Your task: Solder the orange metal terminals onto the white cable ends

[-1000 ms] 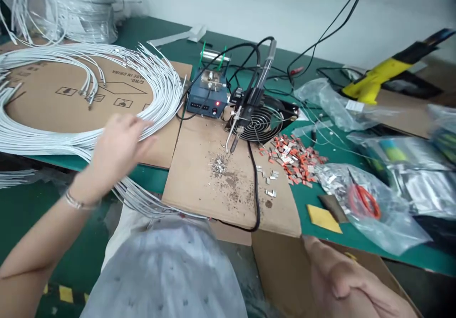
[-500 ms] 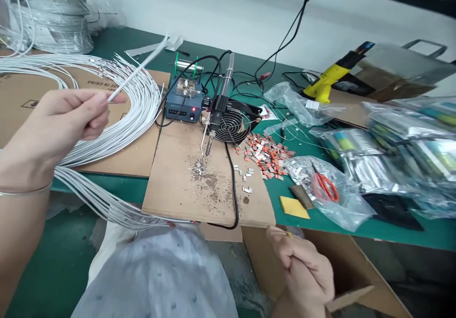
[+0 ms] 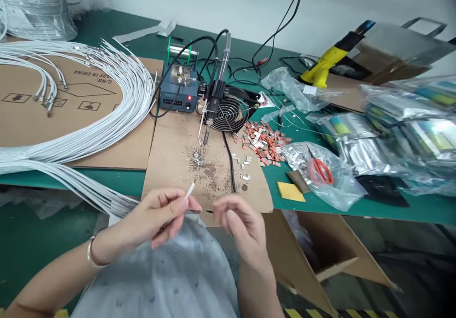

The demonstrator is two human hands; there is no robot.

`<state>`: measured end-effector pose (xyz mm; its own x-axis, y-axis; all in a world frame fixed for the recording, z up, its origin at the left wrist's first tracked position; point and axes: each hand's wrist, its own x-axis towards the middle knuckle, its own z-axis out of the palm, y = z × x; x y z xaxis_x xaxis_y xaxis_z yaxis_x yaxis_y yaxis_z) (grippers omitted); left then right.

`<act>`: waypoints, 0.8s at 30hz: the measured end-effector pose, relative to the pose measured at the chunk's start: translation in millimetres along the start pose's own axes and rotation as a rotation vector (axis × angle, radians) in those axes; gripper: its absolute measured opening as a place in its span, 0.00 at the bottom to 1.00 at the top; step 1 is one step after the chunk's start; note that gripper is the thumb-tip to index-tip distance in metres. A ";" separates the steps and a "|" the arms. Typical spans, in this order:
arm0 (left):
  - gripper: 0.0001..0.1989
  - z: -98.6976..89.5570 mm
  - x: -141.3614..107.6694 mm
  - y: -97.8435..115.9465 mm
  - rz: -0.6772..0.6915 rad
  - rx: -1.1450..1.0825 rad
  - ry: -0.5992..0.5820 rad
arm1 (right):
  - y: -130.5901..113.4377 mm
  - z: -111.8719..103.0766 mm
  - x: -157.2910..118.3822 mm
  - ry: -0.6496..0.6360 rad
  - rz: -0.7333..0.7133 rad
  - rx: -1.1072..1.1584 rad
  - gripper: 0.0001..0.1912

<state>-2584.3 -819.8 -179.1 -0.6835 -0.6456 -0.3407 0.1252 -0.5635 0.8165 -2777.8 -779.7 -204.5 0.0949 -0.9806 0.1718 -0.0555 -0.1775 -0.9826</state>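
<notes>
My left hand [image 3: 166, 216] is closed in a pinch around a white cable [image 3: 190, 191], whose short end sticks up past the fingertips. Just to its right is my right hand [image 3: 244, 220], its fingers curled in toward the thumb; whether anything lies inside them is hidden. Both hands are over my lap at the front edge of a cardboard sheet [image 3: 178, 175]. Beyond them, a soldering iron [image 3: 217, 92] is clamped tip down above a small heap of solder bits [image 3: 196, 159]. A bundle of white cables [image 3: 117, 118] curves across the left side.
Behind the iron are a blue soldering station [image 3: 178, 95], a solder spool [image 3: 181, 51] and a black fan [image 3: 228, 114]. To the right lie orange-and-silver connectors [image 3: 267, 142], red scissors [image 3: 322, 172], a yellow sponge [image 3: 290, 191] and bagged packs [image 3: 363, 142]. An open carton [image 3: 295, 256] stands below.
My left hand has come down and right from over the cable bundle, with the white cable in it. My right hand has moved up and left, so the two are now close together.
</notes>
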 end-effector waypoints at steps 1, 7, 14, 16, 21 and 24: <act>0.17 -3.3 -3.1 -6.4 -0.035 0.060 -0.005 | -3.0 4.8 3.6 -0.034 0.032 -0.007 0.10; 0.19 -2.7 -11.7 -19.7 -0.038 0.265 0.012 | -10.6 25.8 18.8 -0.152 0.178 0.144 0.06; 0.16 5.2 -9.2 -21.7 0.107 0.093 0.199 | 2.6 37.9 21.2 -0.029 0.241 0.532 0.10; 0.16 5.6 -9.0 -21.2 0.138 0.048 0.215 | 3.9 38.9 22.8 0.079 0.214 0.628 0.09; 0.15 2.0 -9.4 -18.8 0.187 0.030 0.260 | -6.0 33.4 20.7 0.036 0.093 0.216 0.02; 0.15 -1.1 -10.3 -19.1 0.207 0.070 0.252 | -13.7 32.2 18.1 -0.011 0.049 0.068 0.04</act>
<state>-2578.9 -803.0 -191.7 -0.4481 -0.8548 -0.2619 0.1867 -0.3759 0.9076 -2743.4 -792.3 -190.2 0.1044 -0.9869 0.1230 0.0072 -0.1229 -0.9924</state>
